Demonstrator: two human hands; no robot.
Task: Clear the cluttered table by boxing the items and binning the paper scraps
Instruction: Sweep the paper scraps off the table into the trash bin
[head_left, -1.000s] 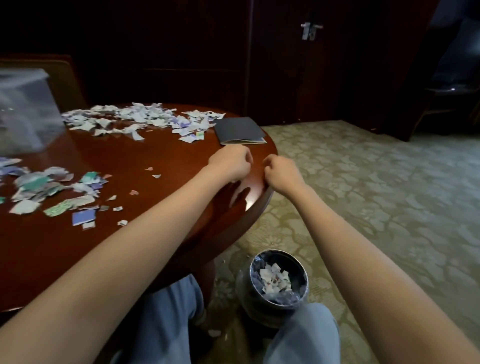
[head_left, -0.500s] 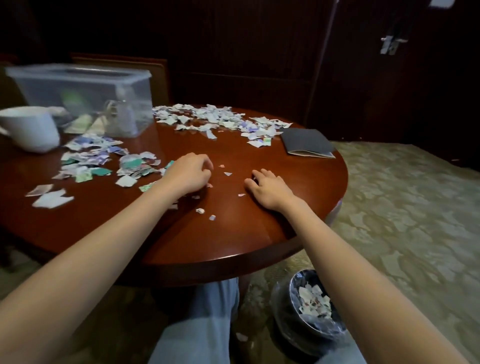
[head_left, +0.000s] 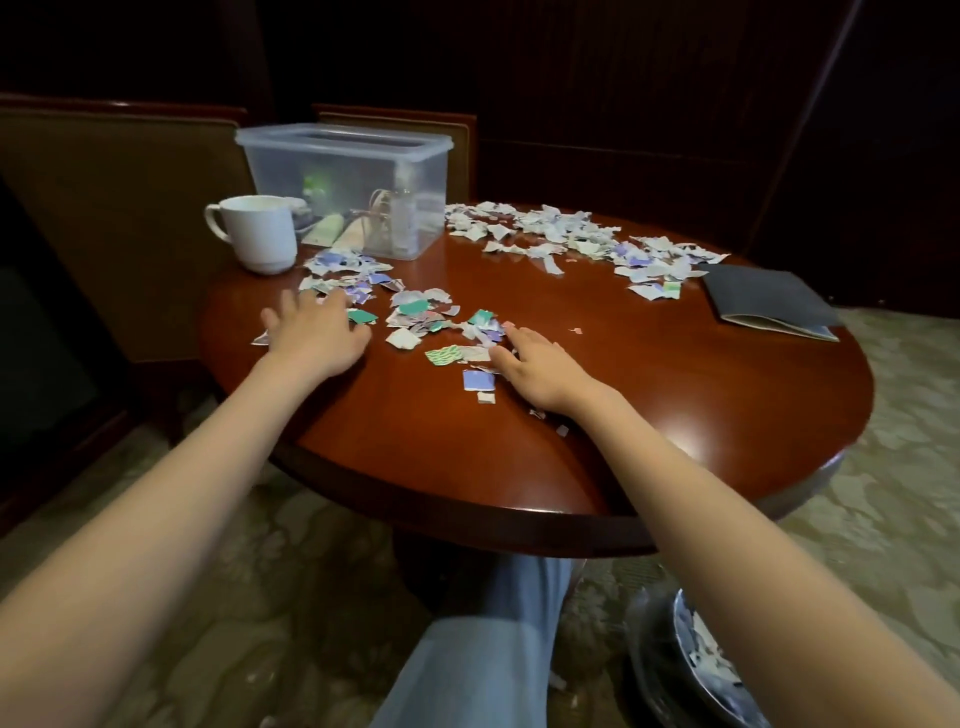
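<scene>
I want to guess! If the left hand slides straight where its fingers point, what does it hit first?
Probably the paper scraps just past the fingertips of the left hand; the white mug stands farther on, though depth is unclear.

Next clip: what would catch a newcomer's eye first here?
Torn paper scraps litter the round wooden table, a colourful patch in the near middle and a paler band along the far edge. The left hand and right hand rest on either side of the colourful patch. A clear box and white mug stand far left.
</scene>
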